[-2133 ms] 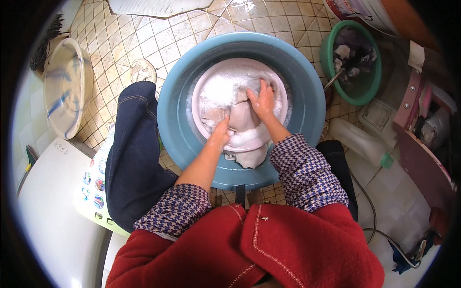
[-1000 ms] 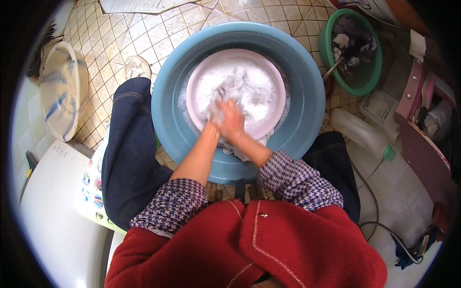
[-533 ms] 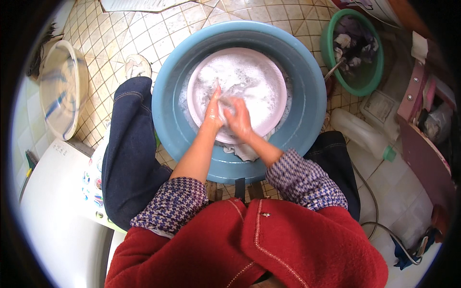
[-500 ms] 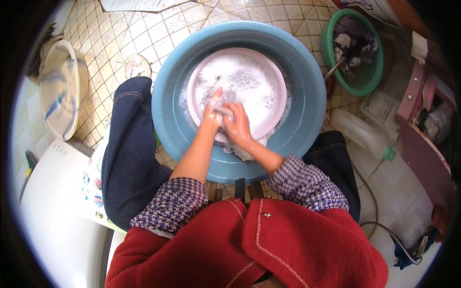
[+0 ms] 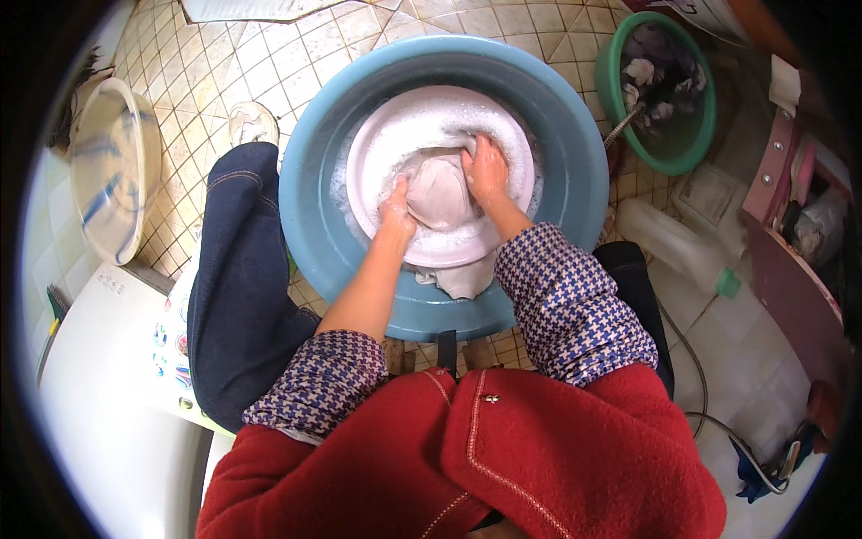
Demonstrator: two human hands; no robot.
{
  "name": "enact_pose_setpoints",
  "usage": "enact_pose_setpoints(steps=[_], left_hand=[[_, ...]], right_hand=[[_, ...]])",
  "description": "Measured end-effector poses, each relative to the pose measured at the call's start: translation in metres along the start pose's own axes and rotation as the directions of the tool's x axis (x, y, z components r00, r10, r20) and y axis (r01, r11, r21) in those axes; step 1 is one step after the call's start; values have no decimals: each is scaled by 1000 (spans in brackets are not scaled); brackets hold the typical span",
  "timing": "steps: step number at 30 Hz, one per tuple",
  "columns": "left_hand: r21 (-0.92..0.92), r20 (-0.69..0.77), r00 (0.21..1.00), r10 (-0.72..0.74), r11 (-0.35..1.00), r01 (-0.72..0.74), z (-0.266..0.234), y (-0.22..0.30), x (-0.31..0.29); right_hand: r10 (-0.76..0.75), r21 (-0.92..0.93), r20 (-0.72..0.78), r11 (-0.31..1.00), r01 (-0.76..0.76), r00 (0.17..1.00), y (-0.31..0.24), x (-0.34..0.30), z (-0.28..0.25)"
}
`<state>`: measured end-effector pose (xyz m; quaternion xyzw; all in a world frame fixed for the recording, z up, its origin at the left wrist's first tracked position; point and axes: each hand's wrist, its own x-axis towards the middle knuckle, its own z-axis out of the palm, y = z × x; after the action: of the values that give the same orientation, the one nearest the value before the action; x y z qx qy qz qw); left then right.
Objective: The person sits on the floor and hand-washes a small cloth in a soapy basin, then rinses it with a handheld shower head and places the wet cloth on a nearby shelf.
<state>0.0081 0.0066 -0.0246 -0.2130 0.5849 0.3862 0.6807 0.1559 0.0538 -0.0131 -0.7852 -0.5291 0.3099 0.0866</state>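
A pale, wet cloth (image 5: pixel 440 190) is spread between my two hands over a pink basin (image 5: pixel 361 184) full of suds. My left hand (image 5: pixel 397 212) is closed on the cloth's left edge. On the far right side of it, my right hand (image 5: pixel 487 169) grips the cloth, its fingertips partly lost in fabric and foam. The pink basin sits inside a large blue tub (image 5: pixel 310 193) between my knees. Another light grey cloth (image 5: pixel 467 279) lies below the pink basin's near rim, against the tub's inner wall.
A green basin (image 5: pixel 611 85) with dark and light clothes in water stands at the far right, a hose reaching into it. A translucent jug (image 5: pixel 673 238) with a green cap lies nearer. An upright beige basin (image 5: pixel 117 171) leans at the left, beyond a white appliance (image 5: pixel 117 359).
My hands were together, rubbing bunched cloth at the basin's near left. Now they are apart, with the cloth spread between them; my right hand has moved right and away from me.
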Motion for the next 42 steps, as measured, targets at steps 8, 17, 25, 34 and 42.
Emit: enact_pose_setpoints(steps=[8,17,25,34,42], left_hand=[[-57,235,971,-43,997,57,14,23,-23],[179,58,993,-107,979,95,21,0,-22],[73,49,998,-27,997,24,13,19,-21],[-388,672,739,-47,828,405,13,10,-21],[177,-42,998,37,984,-29,12,11,-23]], right_hand=[[-371,514,58,807,291,927,-79,-129,-25],[-328,-95,-30,941,324,944,-34,-16,-15],[-31,456,90,890,-14,995,-30,-44,11],[-170,296,-16,940,167,985,-91,-108,-24],[-253,-216,-149,952,218,956,-8,-4,-6]])
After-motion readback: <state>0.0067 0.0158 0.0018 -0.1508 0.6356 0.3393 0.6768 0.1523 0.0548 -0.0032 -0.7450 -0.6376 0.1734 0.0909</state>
